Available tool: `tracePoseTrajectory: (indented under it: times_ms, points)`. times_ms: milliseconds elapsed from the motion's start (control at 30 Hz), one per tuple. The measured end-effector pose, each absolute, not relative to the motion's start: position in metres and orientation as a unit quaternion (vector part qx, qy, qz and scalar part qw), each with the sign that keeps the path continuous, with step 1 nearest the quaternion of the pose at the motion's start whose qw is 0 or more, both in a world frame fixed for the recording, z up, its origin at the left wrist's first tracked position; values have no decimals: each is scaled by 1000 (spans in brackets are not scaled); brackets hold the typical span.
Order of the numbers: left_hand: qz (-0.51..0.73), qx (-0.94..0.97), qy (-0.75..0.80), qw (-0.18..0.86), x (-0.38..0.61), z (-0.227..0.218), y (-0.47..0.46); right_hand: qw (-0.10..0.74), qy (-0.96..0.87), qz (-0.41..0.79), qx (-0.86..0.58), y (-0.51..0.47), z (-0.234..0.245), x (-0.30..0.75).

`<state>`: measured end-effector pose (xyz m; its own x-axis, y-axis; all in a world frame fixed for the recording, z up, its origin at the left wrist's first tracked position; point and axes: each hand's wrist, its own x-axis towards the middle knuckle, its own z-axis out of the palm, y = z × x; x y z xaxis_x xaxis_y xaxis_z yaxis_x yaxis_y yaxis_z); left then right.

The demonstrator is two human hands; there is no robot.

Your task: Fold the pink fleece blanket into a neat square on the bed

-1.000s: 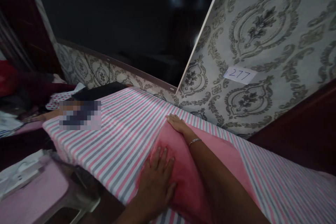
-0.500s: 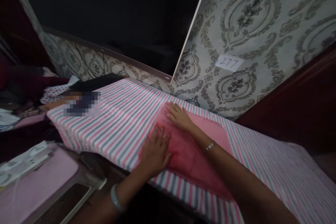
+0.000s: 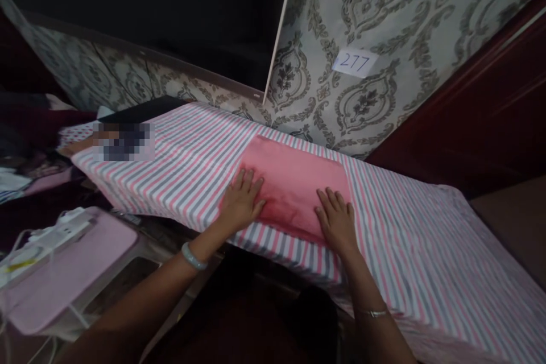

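Observation:
A folded pink cloth (image 3: 294,176) lies flat on a table covered with a pink, grey and white striped sheet (image 3: 191,153). My left hand (image 3: 241,205) rests palm down on the cloth's near left corner, fingers stretched out. Palm down as well, my right hand (image 3: 336,219) presses the near right corner with its fingers apart. Neither hand holds anything.
A patterned wall (image 3: 384,23) with a paper label reading 277 (image 3: 354,62) stands behind the table. A dark screen (image 3: 149,5) hangs at the upper left. A pink stool (image 3: 72,261) with a white power strip (image 3: 46,236) stands at the lower left. Clothes are piled at the far left.
My right hand has slid from the cloth's far edge back to its near right corner. The left hand stays on the near left corner. The view has tilted down.

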<state>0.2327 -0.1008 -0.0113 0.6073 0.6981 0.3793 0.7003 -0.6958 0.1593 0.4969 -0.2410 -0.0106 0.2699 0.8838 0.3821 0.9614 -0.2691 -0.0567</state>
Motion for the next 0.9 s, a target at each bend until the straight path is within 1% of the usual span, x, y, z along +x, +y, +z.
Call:
tracePoseTrajectory:
  times_ms: [233, 300, 400, 500, 600, 700, 800, 900]
  points:
    - [-208, -897, -388, -24, 232, -7, -102, 208, -576, -115, -782, -243, -29, 508]
    - [-218, -907, -358, -44, 221, -6, -98, 234, -590, -134, -761, -249, -31, 509]
    - [-232, -934, -267, -57, 193, -5, -90, 270, -632, -180, -704, -271, -33, 509]
    - [-209, -959, -188, -36, 163, -5, -82, 271, -682, -186, -654, -299, -40, 509]
    - [-188, -968, -166, -5, 149, -3, -73, 261, -696, -175, -646, -314, -49, 509]
    - [-180, -972, -148, 33, 154, -3, -65, 258, -692, -192, -646, -312, -54, 511]
    - [-207, -968, -127, 60, 166, 3, -59, 252, -699, -198, -640, -302, -41, 518]
    - [-265, -953, -135, 62, 180, 34, -55, 276, -694, -195, -636, -293, 2, 527]
